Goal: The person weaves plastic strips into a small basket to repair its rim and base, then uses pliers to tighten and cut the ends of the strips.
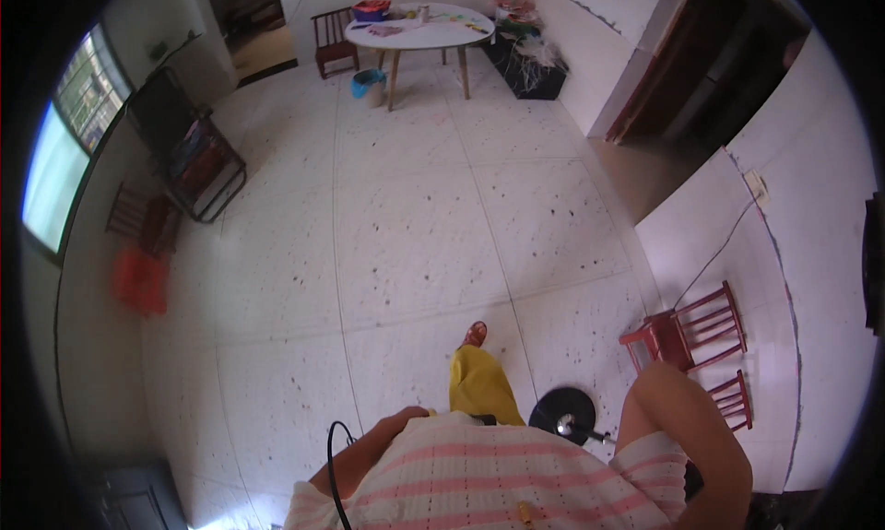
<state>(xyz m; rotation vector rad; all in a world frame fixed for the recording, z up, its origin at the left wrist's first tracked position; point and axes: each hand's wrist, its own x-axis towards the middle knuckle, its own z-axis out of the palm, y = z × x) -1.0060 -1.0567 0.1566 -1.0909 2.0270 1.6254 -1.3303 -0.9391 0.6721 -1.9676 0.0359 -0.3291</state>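
My left hand (404,419) rests at my waist, against the front of the pink-and-white striped shirt (489,470). Its fingers are mostly hidden, so I cannot tell what, if anything, they hold. A black cable (334,465) loops over my left forearm. On the other side my right arm (687,410) is sharply bent, and its hand is out of sight. Yellow trousers (484,382) and one foot in a reddish shoe (475,334) show below me. Close by on the right stands a round black base (562,410) with a metal pole.
Red wooden chairs (668,341) line the right wall. A white round table (424,34) holds small items, with a blue-lined bin (369,86) beside it. A black folding chair (189,152) and a red stool (140,279) stand left. A doorway (687,78) opens at right.
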